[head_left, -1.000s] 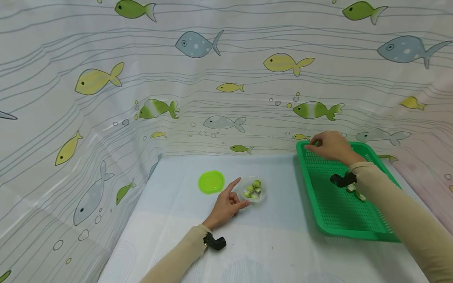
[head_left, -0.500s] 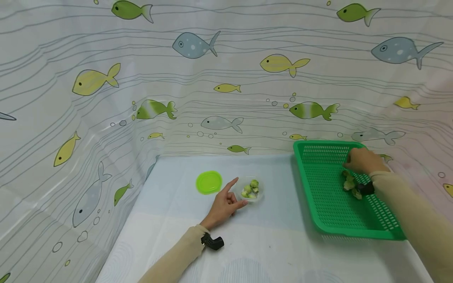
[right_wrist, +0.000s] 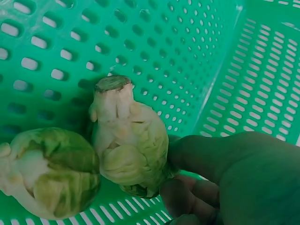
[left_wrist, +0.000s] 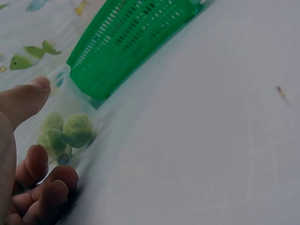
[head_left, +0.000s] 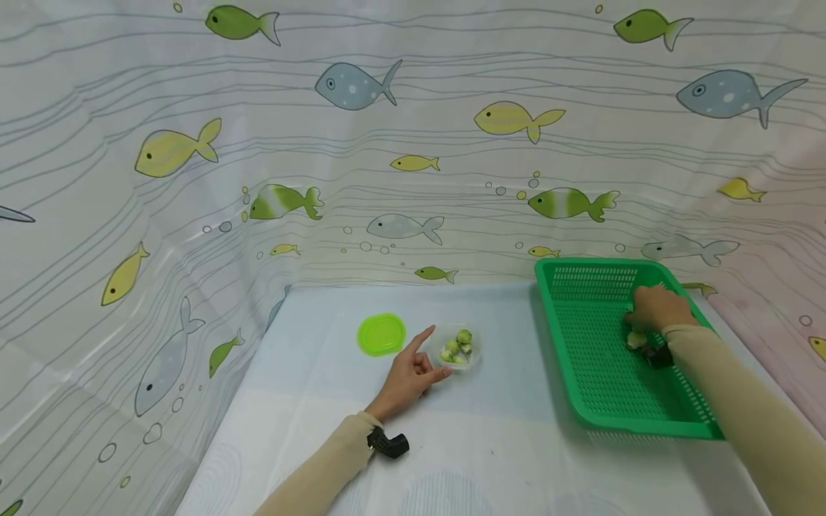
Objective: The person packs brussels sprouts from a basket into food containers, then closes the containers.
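My left hand [head_left: 406, 380] holds a small clear plastic tub [head_left: 476, 357] on the table between thumb and forefinger. Several Brussels sprouts [left_wrist: 78, 130] lie inside it. Over on the right, my right hand [head_left: 661, 308] reaches into a green slotted basket [head_left: 571, 380]. The right wrist view shows its thumb and fingers pinching the side of a Brussels sprout [right_wrist: 133, 145] with the stem end pointing up. A second sprout [right_wrist: 56, 173] lies beside that one, on the basket's floor. In the head view the hand partly hides the sprouts in the basket.
A bright green lid [head_left: 381, 335] lies flat on the white tablecloth [head_left: 477, 459], left of the tub. Behind the table hangs a fish-print curtain [head_left: 361, 179]. The basket's raised rim stands between the tub and the right hand.
My right hand has come down from above the basket's back left rim into the basket and onto a Brussels sprout. The left hand stays at the tub.
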The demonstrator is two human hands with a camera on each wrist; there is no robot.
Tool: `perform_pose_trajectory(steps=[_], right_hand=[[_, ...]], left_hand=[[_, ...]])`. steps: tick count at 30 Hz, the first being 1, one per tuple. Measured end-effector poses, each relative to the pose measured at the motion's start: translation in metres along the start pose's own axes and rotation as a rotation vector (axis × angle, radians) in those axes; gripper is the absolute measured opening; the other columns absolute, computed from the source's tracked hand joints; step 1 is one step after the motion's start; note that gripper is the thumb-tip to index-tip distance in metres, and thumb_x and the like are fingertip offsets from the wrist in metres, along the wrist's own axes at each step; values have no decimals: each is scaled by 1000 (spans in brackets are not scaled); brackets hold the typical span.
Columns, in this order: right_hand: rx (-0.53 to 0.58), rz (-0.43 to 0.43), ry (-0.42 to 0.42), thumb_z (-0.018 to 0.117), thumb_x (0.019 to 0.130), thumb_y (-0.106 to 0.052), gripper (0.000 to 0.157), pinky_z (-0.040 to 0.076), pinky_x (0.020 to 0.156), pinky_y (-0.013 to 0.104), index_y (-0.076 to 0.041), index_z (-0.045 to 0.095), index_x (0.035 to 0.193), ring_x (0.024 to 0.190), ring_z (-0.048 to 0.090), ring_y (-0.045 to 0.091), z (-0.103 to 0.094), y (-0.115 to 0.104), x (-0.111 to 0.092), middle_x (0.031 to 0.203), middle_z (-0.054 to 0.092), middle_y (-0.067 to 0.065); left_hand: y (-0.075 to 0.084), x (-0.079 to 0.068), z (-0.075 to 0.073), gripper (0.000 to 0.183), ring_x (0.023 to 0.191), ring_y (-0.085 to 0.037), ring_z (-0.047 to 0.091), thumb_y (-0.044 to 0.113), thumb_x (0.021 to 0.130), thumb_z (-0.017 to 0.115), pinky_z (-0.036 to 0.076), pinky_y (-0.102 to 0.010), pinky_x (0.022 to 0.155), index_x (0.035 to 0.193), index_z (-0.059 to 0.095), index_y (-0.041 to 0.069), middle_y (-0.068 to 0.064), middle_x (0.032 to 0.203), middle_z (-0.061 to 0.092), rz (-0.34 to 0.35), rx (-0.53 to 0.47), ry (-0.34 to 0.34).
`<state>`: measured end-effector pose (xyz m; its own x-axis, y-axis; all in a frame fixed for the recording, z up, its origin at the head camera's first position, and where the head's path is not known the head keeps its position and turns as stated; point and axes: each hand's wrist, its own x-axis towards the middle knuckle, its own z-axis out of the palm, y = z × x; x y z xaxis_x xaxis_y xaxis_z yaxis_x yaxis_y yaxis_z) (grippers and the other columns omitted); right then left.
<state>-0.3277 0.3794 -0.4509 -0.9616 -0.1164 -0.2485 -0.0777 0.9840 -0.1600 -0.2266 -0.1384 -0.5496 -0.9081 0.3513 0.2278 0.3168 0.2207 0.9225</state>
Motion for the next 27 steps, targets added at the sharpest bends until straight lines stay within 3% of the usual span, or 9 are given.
perform_pose_trajectory(steps=[12,27], right_hand=[[11,8,27,73,97,-30,36,48,55,42,-9,54,75,66,56,28,2,0,-1,77,55,12],[11,24,14,75,96,-30,37,46,53,38,-10,56,72,62,55,24,4,-1,0,71,54,8]], left_hand=[[2,0,1,91,47,-10,53,20,94,84,48,-24,48,168,32,15,-16,68,61,-31,-14,10],[0,-1,1,91,47,-7,53,20,95,83,50,-26,47,168,30,13,-7,67,59,-30,-8,3]])
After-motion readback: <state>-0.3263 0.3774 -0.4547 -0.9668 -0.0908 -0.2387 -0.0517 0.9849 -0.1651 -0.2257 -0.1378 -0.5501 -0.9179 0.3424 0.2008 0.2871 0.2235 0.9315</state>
